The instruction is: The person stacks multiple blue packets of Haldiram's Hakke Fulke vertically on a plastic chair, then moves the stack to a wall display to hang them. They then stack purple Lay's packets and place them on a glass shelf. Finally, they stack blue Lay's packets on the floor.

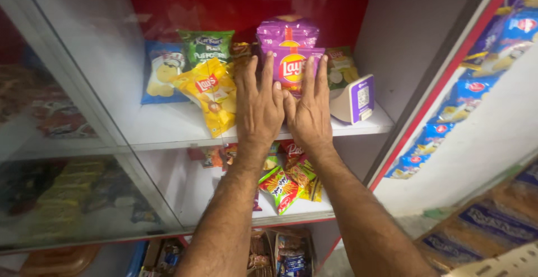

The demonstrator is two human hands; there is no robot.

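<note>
Both my hands reach onto the upper white shelf [168, 128] of a glass-fronted cabinet. My left hand [259, 106] lies flat, fingers spread, against the snack packets beside a yellow chip bag [210, 95]. My right hand [308, 109] rests flat next to it, fingers up against a purple chip bag [291, 64]. Another purple bag [287, 31] stands behind. A green snack bag [205, 46] and a blue chip bag [161, 72] stand to the left. Neither hand grips anything.
A small white and purple box-shaped device [354, 98] stands at the shelf's right end. The lower shelf holds several red, green and yellow packets [286, 181]. Strips of blue packets [448, 120] hang at the right. A glass panel [73, 114] stands at the left.
</note>
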